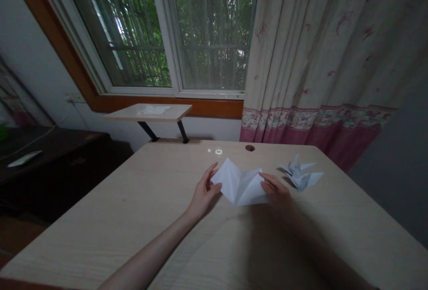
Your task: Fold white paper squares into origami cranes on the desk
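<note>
A white sheet of paper (249,187) with several crease lines is held in both hands just over the desk. Its middle is bent along the folds, and one corner points away from me. My left hand (203,192) pinches the left corner between thumb and fingers. On the opposite side, my right hand (276,188) grips the right edge, thumb and fingers closed on it. To the right of that hand, folded paper cranes (301,175) rest on the desk close together.
The pale wooden desk (160,205) has a round cable hole (249,148) near its back edge. A small raised shelf (127,112) at the back left carries white paper (155,109). Behind are a barred window and a floral curtain (301,58). A dark table (67,147) stands at left.
</note>
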A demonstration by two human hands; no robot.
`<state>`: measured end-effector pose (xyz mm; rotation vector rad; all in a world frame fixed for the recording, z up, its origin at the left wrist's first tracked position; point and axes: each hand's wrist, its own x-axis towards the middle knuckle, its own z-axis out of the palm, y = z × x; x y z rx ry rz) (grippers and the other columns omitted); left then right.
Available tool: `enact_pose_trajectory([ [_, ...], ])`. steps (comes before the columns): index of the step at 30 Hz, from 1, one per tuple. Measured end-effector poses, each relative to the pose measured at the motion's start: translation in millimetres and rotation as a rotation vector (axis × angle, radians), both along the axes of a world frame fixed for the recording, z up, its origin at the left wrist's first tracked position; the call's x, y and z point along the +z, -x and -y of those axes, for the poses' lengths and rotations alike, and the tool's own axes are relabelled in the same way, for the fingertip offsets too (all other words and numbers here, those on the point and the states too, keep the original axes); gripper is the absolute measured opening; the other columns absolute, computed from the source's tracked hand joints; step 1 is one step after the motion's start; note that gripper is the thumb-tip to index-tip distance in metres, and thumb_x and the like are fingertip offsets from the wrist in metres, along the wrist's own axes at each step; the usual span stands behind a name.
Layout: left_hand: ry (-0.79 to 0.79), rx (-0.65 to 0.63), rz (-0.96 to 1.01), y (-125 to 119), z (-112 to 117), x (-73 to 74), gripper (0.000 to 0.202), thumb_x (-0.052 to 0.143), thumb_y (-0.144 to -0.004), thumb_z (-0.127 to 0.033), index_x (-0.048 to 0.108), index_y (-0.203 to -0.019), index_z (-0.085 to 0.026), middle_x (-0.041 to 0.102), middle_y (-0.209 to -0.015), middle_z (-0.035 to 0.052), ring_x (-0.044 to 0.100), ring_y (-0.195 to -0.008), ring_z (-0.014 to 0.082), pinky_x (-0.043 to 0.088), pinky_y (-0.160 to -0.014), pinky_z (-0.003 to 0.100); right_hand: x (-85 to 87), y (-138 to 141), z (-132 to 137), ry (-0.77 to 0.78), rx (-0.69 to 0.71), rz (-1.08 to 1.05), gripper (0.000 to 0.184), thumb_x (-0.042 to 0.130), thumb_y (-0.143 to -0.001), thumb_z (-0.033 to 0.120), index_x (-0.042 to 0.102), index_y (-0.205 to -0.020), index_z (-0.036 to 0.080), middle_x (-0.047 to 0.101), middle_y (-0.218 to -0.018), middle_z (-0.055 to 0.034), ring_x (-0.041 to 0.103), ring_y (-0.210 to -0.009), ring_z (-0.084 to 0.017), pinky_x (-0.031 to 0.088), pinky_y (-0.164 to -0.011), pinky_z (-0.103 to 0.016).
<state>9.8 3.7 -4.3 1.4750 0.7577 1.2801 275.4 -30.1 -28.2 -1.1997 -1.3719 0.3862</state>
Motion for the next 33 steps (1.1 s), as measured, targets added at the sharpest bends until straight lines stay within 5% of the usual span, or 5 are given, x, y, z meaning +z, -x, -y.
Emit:
enact_pose_trajectory([
  [7, -0.042, -0.250, -0.011, -7, 7, -3.3, 0.102, 0.079, -0.075, -0.040, 0.020, -0.157, -0.025, 0.045, -0.147, 0.0178, 0.055, -0.127, 0.0323, 0.048, -0.102, 0.047, 8.8, 2, 5, 0.128, 0.069, -0.158, 0.035, 0.071, -0.079, 0.050, 0.076, -0.101, 0.022, 0.075, -0.110, -0.0129, 0.073, -0.089, -0.027, 0.062, -0.071, -0.039],
  [12, -0.099, -0.344, -0.158, -11, 14, 1.1, 0.098, 0.083, -0.072, -0.026, 0.029, -0.153, -0.023, 0.044, -0.149, 0.0179, 0.050, -0.133, 0.0339, 0.042, -0.111, 0.051, 18.6, 3, 12, 0.279, 0.126, -0.249, 0.041, 0.074, -0.077, 0.050, 0.075, -0.107, 0.021, 0.073, -0.116, -0.0142, 0.073, -0.092, -0.030, 0.061, -0.073, -0.042],
  [23, -0.278, -0.277, -0.377, -7, 12, 7.3, 0.060, 0.066, -0.092, -0.034, 0.045, -0.148, -0.026, 0.042, -0.155, 0.0095, 0.042, -0.141, 0.0321, 0.032, -0.119, 0.051, 22.7, 8, 15, 0.466, 0.189, -0.312, 0.057, 0.077, -0.071, 0.056, 0.071, -0.117, 0.023, 0.076, -0.100, -0.0085, 0.072, -0.088, -0.030, 0.059, -0.074, -0.041],
  [27, -0.359, -0.241, -0.457, -5, 13, 11.5, 0.047, 0.055, -0.099, -0.034, 0.050, -0.145, -0.030, 0.039, -0.157, 0.0028, 0.033, -0.147, 0.0279, 0.025, -0.123, 0.047, 24.5, 9, 19, 0.498, 0.261, -0.381, 0.050, 0.071, -0.078, 0.056, 0.070, -0.120, 0.029, 0.074, -0.110, -0.0063, 0.071, -0.097, -0.030, 0.057, -0.083, -0.046],
  [33, -0.362, -0.188, -0.475, -3, 13, 11.8, 0.044, 0.049, -0.102, -0.036, 0.050, -0.145, -0.028, 0.045, -0.153, 0.0026, 0.042, -0.142, 0.0248, 0.030, -0.122, 0.046, 11.7, 5, 16, 0.454, 0.300, -0.344, 0.051, 0.060, -0.084, 0.056, 0.067, -0.125, 0.026, 0.072, -0.116, -0.0096, 0.072, -0.091, -0.028, 0.058, -0.077, -0.043],
])
